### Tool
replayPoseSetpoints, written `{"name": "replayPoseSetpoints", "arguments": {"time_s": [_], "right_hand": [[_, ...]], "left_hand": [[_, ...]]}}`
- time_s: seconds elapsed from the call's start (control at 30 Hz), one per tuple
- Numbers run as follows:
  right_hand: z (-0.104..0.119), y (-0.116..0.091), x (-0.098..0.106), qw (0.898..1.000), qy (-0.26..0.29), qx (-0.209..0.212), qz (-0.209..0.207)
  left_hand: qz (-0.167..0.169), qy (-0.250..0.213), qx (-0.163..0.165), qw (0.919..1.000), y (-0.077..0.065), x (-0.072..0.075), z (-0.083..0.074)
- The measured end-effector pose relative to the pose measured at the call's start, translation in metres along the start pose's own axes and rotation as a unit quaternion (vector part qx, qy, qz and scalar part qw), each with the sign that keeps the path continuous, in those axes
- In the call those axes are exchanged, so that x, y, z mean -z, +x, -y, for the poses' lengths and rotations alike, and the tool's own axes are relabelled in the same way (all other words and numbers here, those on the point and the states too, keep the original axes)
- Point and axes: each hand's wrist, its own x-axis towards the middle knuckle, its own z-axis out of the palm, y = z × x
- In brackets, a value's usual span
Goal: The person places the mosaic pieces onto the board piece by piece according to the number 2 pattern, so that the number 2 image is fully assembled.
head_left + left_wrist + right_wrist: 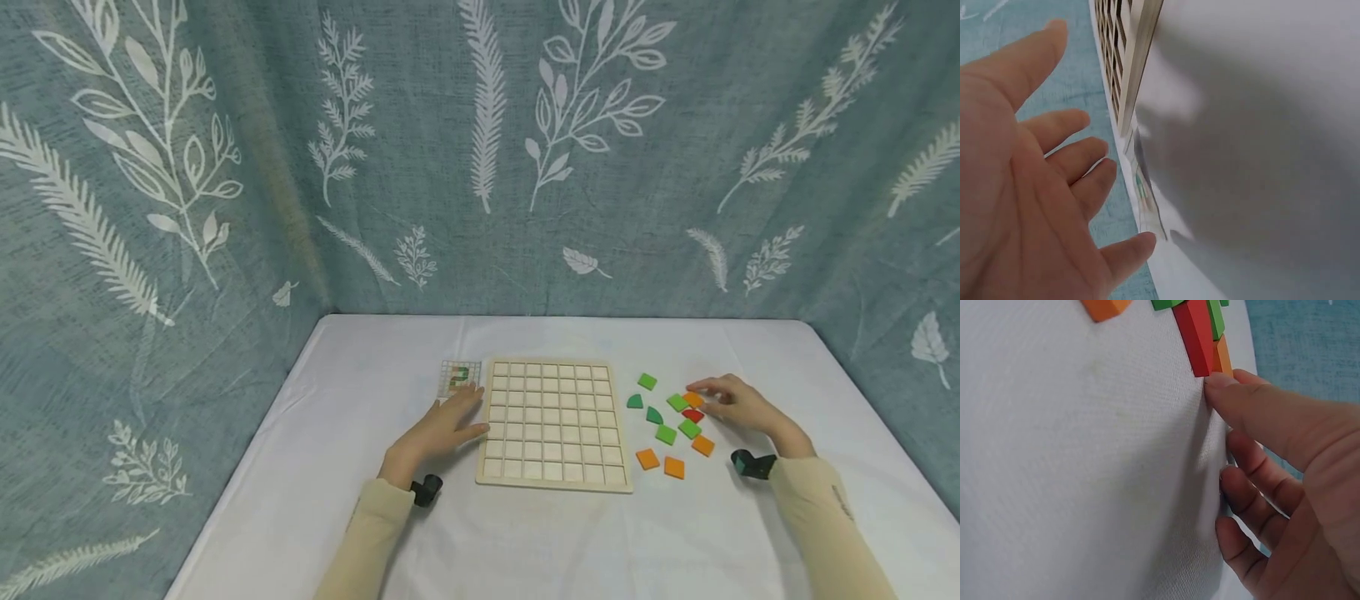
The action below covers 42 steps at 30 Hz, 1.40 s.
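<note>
R hand (741,407) pinches orange pc (692,399), L hand (447,423) nr grid bd (553,433).

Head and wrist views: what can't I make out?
- Card: head view, lower part hidden by left hand.
- Card's print: left wrist view, blurred and slanted.
- Board: left wrist view, cut off by top edge.
- Orange piece at right hand: right wrist view, partly behind red piece and thumb; whether gripped, unclear.

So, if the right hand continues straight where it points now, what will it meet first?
The right hand would probably meet the nearest orange tile first; whether they touch now is unclear.
</note>
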Motion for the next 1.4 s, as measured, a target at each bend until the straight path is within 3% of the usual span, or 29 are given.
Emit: {"name": "replayPoseSetpoints", "arguments": {"time_s": [0.3, 0.77, 1.07, 1.4], "right_hand": [[0.004, -0.001, -0.002, 0.999, 0.007, -0.038, -0.003], [0.017, 0.004, 0.000, 0.997, 0.026, -0.051, -0.044], [0.042, 0.016, -0.013, 0.996, 0.042, -0.021, -0.073], [0.061, 0.034, -0.037, 0.995, 0.079, 0.005, -0.069]], "left_hand": [[0.034, -0.032, -0.018, 0.9987, -0.012, -0.012, -0.008], [0.065, -0.036, -0.019, 0.9970, -0.023, -0.017, -0.010], [0.063, -0.041, -0.022, 0.9969, -0.026, -0.017, -0.007], [0.069, -0.022, -0.020, 0.9971, -0.024, -0.018, -0.008]]}}
